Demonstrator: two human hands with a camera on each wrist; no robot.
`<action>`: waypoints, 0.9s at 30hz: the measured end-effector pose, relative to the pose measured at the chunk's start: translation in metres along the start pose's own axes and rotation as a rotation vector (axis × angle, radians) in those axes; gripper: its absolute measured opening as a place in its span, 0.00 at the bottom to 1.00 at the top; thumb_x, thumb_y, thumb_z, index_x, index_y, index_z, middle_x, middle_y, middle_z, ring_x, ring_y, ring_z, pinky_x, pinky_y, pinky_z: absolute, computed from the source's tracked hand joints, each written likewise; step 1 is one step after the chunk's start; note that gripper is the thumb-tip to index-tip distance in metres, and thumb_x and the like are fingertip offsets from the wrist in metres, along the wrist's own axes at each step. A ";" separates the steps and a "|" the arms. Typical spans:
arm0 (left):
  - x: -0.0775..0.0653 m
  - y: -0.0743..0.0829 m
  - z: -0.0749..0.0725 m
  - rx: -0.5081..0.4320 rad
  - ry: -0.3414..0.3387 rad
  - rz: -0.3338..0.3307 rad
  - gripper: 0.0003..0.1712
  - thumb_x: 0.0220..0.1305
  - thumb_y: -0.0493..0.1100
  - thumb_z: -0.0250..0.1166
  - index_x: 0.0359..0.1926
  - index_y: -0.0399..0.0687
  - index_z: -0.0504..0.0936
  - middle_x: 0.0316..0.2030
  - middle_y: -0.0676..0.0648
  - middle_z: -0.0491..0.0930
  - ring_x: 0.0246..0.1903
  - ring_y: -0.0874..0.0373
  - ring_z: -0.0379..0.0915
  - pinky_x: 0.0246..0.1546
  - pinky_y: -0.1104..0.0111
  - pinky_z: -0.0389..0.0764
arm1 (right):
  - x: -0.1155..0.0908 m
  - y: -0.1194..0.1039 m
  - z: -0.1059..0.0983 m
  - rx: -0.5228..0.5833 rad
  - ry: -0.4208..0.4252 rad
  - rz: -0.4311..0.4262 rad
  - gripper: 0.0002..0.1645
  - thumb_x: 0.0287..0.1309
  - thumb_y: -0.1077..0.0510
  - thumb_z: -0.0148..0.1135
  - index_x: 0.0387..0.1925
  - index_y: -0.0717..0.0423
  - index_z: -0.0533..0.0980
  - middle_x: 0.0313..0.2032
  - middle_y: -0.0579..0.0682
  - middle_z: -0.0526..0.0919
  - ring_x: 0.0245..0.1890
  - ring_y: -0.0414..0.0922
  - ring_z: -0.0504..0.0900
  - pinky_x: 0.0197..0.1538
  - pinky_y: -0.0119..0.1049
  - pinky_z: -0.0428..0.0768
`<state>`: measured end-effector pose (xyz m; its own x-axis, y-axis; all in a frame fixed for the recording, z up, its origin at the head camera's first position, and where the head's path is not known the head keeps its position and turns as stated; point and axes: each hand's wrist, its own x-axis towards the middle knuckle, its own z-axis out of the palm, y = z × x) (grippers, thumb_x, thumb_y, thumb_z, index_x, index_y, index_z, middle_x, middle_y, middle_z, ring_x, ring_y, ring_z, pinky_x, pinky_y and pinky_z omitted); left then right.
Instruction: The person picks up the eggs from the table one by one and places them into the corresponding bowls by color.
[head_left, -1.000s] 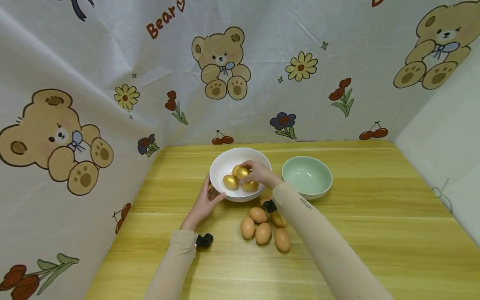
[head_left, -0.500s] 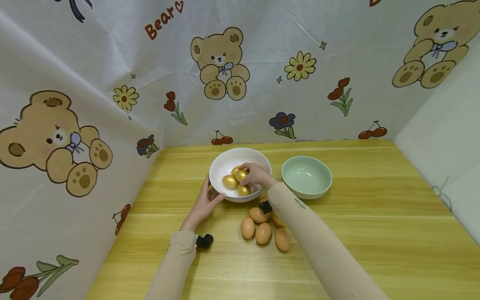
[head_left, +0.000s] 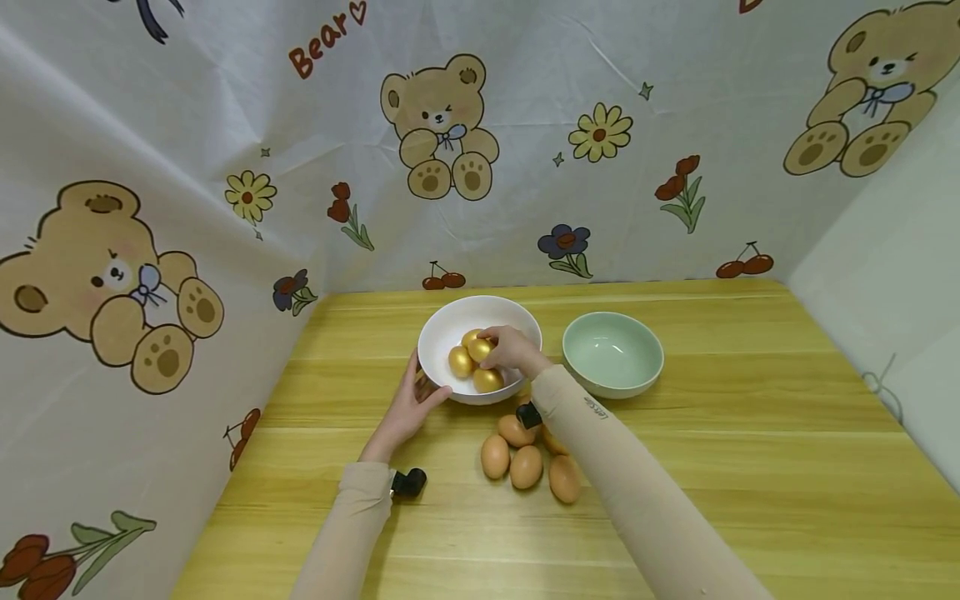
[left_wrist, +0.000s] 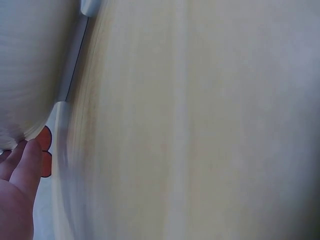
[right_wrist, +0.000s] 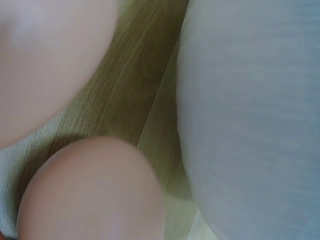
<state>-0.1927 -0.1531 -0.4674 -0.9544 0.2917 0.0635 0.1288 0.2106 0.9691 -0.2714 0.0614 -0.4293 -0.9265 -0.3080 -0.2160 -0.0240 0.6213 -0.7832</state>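
Note:
A white bowl stands toward the back of the table, with several golden eggs inside. My left hand holds the bowl at its left side, thumb at the rim and fingers around the outer wall; the left wrist view shows fingers against the bowl. Inside the bowl, my right hand pinches a golden egg above the others. On the table in front lie several brown eggs and one golden egg, partly hidden by the right sleeve.
A pale green bowl stands right of the white one. A white cloth printed with bears hangs along the back and left. Close in the right wrist view are a brown egg and the white bowl's wall.
The right hand has shifted slightly left and down with the golden egg. A golden egg at the bowl's front has moved a little left. The left hand stays on the bowl.

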 end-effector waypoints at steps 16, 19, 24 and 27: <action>-0.001 0.001 0.001 0.012 0.008 0.009 0.52 0.64 0.40 0.60 0.72 0.46 0.29 0.70 0.37 0.36 0.65 0.39 0.45 0.62 0.54 0.58 | -0.002 -0.002 0.003 -0.051 0.033 -0.028 0.31 0.47 0.66 0.68 0.57 0.59 0.72 0.51 0.58 0.75 0.48 0.50 0.72 0.54 0.39 0.73; 0.002 -0.007 0.000 0.001 0.011 0.008 0.53 0.64 0.42 0.61 0.72 0.50 0.29 0.70 0.39 0.36 0.66 0.40 0.44 0.63 0.54 0.58 | -0.003 -0.002 0.003 -0.068 0.025 -0.035 0.32 0.48 0.66 0.67 0.58 0.59 0.72 0.52 0.58 0.75 0.50 0.50 0.72 0.57 0.40 0.71; 0.008 -0.026 -0.001 0.009 0.032 0.010 0.53 0.62 0.48 0.62 0.72 0.60 0.31 0.70 0.44 0.38 0.66 0.43 0.46 0.62 0.58 0.59 | -0.003 -0.002 0.003 -0.085 0.012 -0.040 0.31 0.48 0.65 0.67 0.58 0.59 0.72 0.53 0.57 0.75 0.50 0.49 0.72 0.57 0.39 0.70; 0.009 -0.030 0.000 0.026 0.048 0.019 0.53 0.61 0.50 0.63 0.72 0.63 0.32 0.70 0.46 0.39 0.66 0.45 0.47 0.62 0.61 0.61 | -0.003 -0.002 0.004 -0.080 0.018 -0.039 0.30 0.48 0.64 0.68 0.56 0.60 0.72 0.52 0.57 0.75 0.49 0.49 0.72 0.55 0.38 0.72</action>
<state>-0.2048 -0.1569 -0.4963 -0.9633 0.2514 0.0940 0.1538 0.2302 0.9609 -0.2669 0.0584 -0.4292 -0.9308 -0.3206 -0.1755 -0.0893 0.6652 -0.7413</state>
